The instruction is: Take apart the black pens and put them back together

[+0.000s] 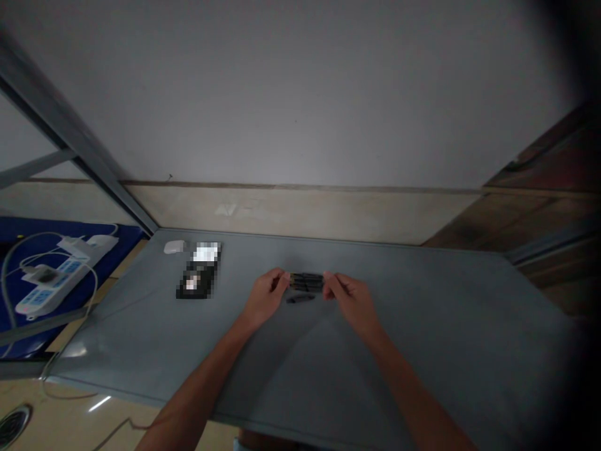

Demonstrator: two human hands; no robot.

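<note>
Just below the centre of the frame, a bundle of slim black pen-like sticks (306, 282) with yellowish flecks at its left end lies crosswise, side by side, above a loose dark piece (300, 299) on the grey tabletop (436, 326). The left hand (265, 297) and right hand (352, 299) pinch its opposite ends between thumb and curled fingers, both forearms slanting inward from the bottom edge.

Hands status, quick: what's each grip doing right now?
Left hand: closed, fingertips at one end of the dark bundle.
Right hand: closed, fingertips at its other end.
</note>
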